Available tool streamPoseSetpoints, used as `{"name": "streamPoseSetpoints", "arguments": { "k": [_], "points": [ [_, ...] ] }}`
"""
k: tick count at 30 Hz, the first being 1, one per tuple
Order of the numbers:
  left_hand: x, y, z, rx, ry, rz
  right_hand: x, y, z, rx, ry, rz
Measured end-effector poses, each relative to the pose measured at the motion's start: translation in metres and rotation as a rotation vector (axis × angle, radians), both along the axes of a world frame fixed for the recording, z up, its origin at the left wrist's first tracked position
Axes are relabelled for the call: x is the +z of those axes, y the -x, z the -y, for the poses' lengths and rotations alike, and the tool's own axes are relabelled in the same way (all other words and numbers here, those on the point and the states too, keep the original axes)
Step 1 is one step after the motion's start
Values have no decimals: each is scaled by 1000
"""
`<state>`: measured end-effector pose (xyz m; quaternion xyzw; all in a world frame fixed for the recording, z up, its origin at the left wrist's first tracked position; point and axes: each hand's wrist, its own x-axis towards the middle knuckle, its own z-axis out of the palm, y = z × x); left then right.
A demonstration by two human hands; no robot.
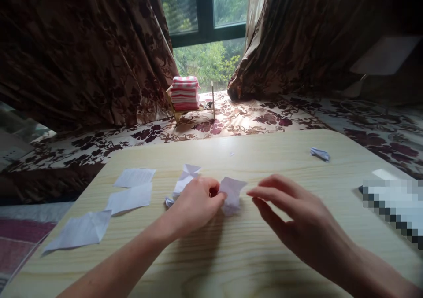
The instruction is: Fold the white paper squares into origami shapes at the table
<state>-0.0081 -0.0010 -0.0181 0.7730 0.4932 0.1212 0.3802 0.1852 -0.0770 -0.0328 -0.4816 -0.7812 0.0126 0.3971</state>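
My left hand (201, 203) pinches the edge of a small creased piece of paper (233, 192) between thumb and forefinger, just above the table. To its right, my right hand (289, 205) hovers with fingers apart, close to the paper but not touching it. Another creased paper piece (187, 177) lies partly hidden behind my left hand. Beside my left wrist sits a small crumpled paper scrap (169, 202).
Flat white paper pieces (128, 197) lie at the left of the wooden table (264, 157). A folded paper scrap (320, 154) rests at the back right. A blurred-out object (393, 205) is at the right edge. Beyond stands a rack with folded striped cloths (185, 94).
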Motion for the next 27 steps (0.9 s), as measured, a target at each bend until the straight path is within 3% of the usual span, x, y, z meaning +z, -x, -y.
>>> {"name": "streamPoseSetpoints", "arguments": {
  "k": [4, 7, 10, 14, 17, 20, 23, 27],
  "points": [
    [1, 1, 1, -21, -192, -162, -9, 18, 0, 44, 95, 269],
    [-2, 6, 11, -30, -527, -197, -14, 23, -1, 6, 163, 344],
    [-9, 10, 27, -95, -822, -109, -17, 23, 1, -7, 164, 368],
    [-20, 11, 39, -252, -808, -111, -8, 14, -6, 46, 242, 318],
    [-25, 12, 39, -282, -794, -126, 9, 3, -30, -56, 307, 206],
    [-27, 13, 39, -300, -835, -113, 23, -2, -60, -62, 555, 188],
    [-28, 13, 40, -294, -882, -114, 25, 0, -79, 2, 720, 165],
    [-28, 12, 41, -292, -906, -120, 21, 4, -81, 63, 858, 105]
  ]
}}
